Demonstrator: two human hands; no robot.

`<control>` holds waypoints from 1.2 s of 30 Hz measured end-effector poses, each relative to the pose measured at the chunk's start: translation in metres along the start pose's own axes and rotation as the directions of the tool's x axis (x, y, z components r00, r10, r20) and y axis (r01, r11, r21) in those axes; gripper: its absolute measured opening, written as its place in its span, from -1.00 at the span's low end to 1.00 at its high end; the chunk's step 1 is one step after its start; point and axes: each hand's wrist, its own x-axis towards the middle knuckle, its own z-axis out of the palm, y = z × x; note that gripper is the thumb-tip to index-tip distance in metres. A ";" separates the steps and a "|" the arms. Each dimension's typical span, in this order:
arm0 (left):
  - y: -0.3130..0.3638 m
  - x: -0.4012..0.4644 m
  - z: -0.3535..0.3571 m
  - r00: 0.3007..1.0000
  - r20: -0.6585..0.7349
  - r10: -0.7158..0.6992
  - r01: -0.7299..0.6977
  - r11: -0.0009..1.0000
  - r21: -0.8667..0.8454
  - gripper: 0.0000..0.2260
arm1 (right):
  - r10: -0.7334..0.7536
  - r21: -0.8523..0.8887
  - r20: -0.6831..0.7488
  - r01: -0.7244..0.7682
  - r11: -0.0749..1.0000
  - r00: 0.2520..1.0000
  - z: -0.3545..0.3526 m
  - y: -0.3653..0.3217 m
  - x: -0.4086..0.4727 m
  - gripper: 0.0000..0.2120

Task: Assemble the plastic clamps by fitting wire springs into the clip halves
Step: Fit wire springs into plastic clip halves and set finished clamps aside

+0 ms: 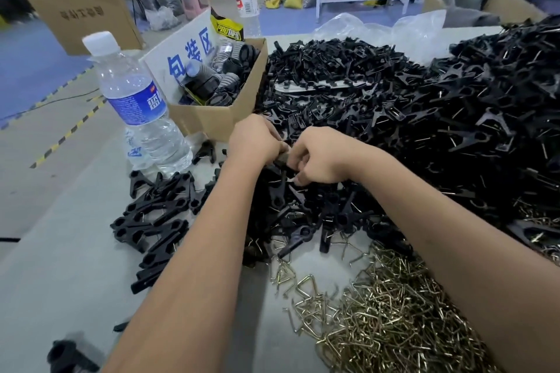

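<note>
1. black plastic clamp point(280, 160) pinched between both hands at mid frame, just above the near edge of the clip pile point(394, 100); mostly hidden by fingers, so spring seating cannot be told.
2. left hand point(254, 139) curled round the clamp from the left, knuckles up, wrist bent inward.
3. right hand point(321, 157) curled too, fingertips pinching at the same piece from the right, thumb side toward the left hand; both forearms converging from the lower frame.
4. to do this step well, probably: hold both halves aligned, steady with the left, press the wire ends home with the right until seated, avoid letting the spring twist or slip free.
5. loose springs point(378, 321) heaped at lower right, within easy reach below the right forearm.
6. finished-looking clamps point(157, 221) lying at left of the left forearm, near the bottle point(136, 100).
7. box point(218, 106) behind the hands at upper centre, not needed now.
</note>
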 end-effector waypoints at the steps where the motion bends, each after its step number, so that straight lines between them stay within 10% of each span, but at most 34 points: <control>1: -0.003 0.001 -0.001 1.000 -0.002 -0.003 0.003 1.000 -0.024 -0.88 | -0.012 0.021 -0.002 0.012 1.000 1.000 -0.003 0.004 -0.002 -0.86; 13: -0.005 -0.007 -0.012 0.986 -0.142 -0.082 -0.026 0.775 -0.631 -0.94 | 0.041 0.329 -0.306 0.065 0.942 0.951 -0.014 0.043 -0.007 -0.82; 21: 0.031 -0.052 0.015 0.994 0.074 0.078 0.051 0.258 -0.965 -0.87 | 0.333 0.903 -0.396 0.299 0.308 0.856 0.017 0.059 -0.047 -0.91; 36: 0.040 -0.098 0.052 0.921 0.172 0.349 0.040 0.354 -0.934 -0.86 | 0.472 0.906 -0.419 0.324 0.271 0.776 0.052 0.067 -0.108 -0.87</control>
